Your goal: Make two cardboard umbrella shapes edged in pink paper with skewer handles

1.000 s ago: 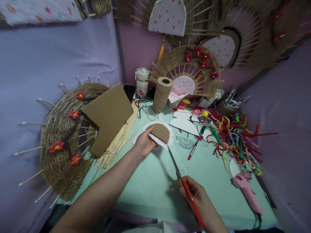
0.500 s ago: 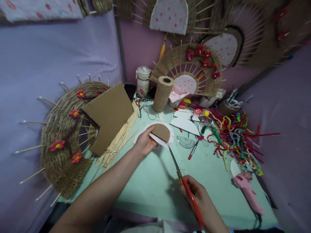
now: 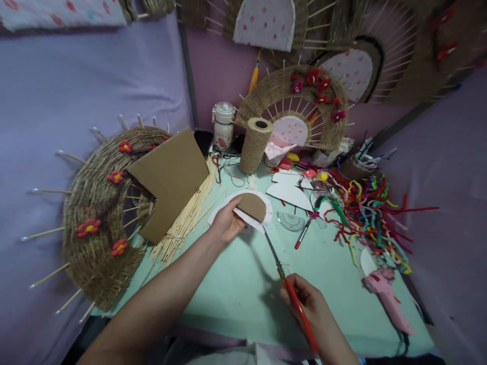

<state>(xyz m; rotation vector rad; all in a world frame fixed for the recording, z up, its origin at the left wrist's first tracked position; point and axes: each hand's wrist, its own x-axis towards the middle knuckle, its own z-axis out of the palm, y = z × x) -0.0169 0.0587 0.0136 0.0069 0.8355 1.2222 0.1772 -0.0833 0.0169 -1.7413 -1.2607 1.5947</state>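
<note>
My left hand (image 3: 229, 223) pinches a brown cardboard half circle (image 3: 251, 205) together with white fabric (image 3: 268, 207) that has pink spots and sticks out beyond the curved edge. Both are held a little above the table, the straight edge towards me. My right hand (image 3: 306, 304) grips red-handled scissors (image 3: 300, 312). Their long metal blades point up and left, with the tips at the fabric by the right corner of the half circle. Whether the blades are parted there is too small to tell.
Left stand a woven twine fan (image 3: 95, 203), bent cardboard (image 3: 171, 182) and thin sticks (image 3: 186, 223). Behind are a twine spool (image 3: 255, 147) and a lidded bottle (image 3: 223, 126). To the right lie a protractor (image 3: 290, 221), a marker (image 3: 303, 234), pipe cleaners (image 3: 365, 213) and a pink glue gun (image 3: 390, 301).
Both hands, the half circle and the scissors stay almost in place. The scissor tips look slightly closer to the fabric's edge, and the whole view has shifted a little.
</note>
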